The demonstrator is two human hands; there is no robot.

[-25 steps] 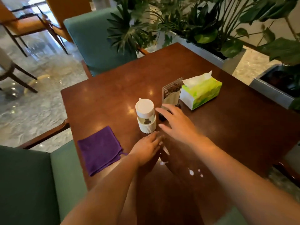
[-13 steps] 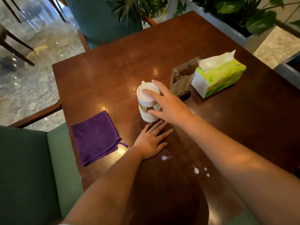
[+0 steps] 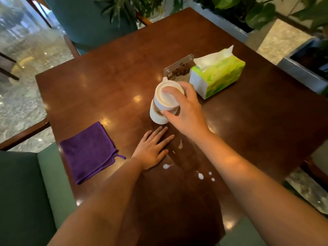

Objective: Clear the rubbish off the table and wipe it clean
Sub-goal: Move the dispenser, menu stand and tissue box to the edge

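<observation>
Head cam is all I've got, so here goes. My right hand (image 3: pixel 184 110) is wrapped around the white cup (image 3: pixel 164 103), index finger over the lid and thumb on the side, and the cup looks tipped toward the left; can't tell if its base is touching the wood. My left hand (image 3: pixel 152 148) lies flat on the table (image 3: pixel 106 82), fingers straight, holding nothing, just near of the cup. Purple cloth (image 3: pixel 88 150) is folded at the near-left edge, left of that hand and not touching it. White spill drops (image 3: pixel 200 175) sit near of both hands, one blob (image 3: pixel 166 166) just beside my left wrist, plus a smear (image 3: pixel 180 144) between the hands. Tissue pack (image 3: pixel 217 75), green and white with a sheet poking out, is far-right of the cup, and a clear sign stand (image 3: pixel 178 68) is right beside it on its left. Green chairs (image 3: pixel 21 192) at the near left and far side, planters (image 3: pixel 301 68) along the far right.
</observation>
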